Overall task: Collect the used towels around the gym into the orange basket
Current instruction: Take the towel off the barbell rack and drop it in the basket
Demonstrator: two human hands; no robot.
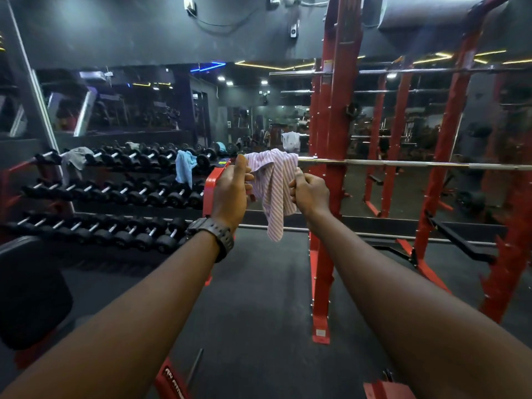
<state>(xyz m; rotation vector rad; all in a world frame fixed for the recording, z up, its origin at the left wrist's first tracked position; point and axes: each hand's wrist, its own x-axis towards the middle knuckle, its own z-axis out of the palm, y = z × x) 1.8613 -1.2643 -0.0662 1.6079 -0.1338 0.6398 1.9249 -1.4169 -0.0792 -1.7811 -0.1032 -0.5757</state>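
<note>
A pink-and-white striped towel (pixel 273 191) hangs over the end of a steel barbell (pixel 403 164) on the red rack. My left hand (pixel 230 191), with a black watch at the wrist, grips the towel's left edge. Its right edge is pinched by my right hand (pixel 309 192). A light blue towel (pixel 184 168) and a grey towel (pixel 75 161) are draped on the dumbbell rack to the left. Farther back, a white towel (pixel 290 141) hangs on equipment. The orange basket is not in view.
A three-tier dumbbell rack (pixel 109 194) fills the left side. The red squat rack uprights (pixel 331 197) stand right of my hands, with mirrors behind. A black padded bench (pixel 28 292) is at the lower left. Dark rubber floor (pixel 259 298) lies below my arms.
</note>
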